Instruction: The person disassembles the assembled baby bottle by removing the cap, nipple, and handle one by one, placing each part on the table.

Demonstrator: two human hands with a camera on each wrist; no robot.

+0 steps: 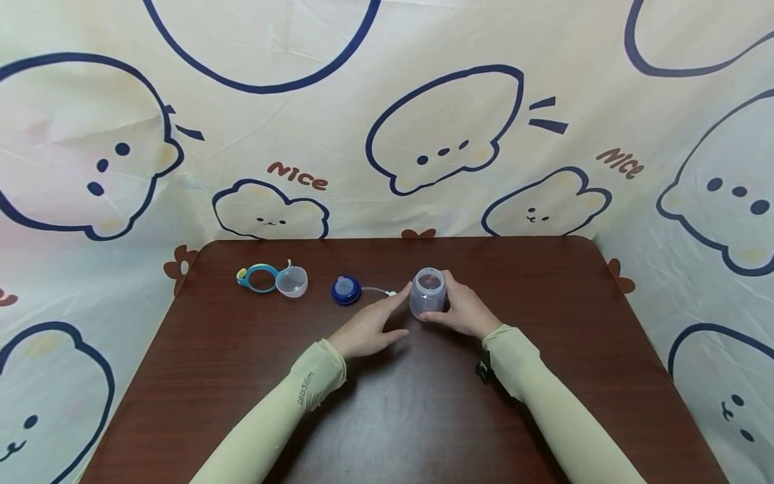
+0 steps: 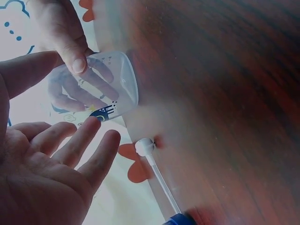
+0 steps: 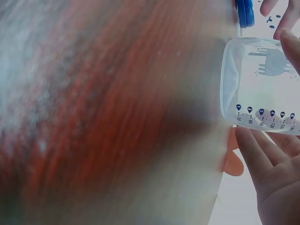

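Note:
A clear baby bottle, its mouth uncovered, is in my right hand, whose thumb and fingers grip it round the sides. Printed on its wall are a scale of numbers and a dark cartoon animal, seen in the right wrist view. My left hand reaches to the bottle's left side with loosely spread fingers, the fingertips right at its wall. Left of the bottle lies a blue bottle lid with a thin straw tube running from it to a white weighted end near my left fingertips.
Further left on the dark wooden table lie a blue ring with two handles and a clear cup-shaped cover. A cartoon-printed curtain hangs behind the table's far edge and along both sides.

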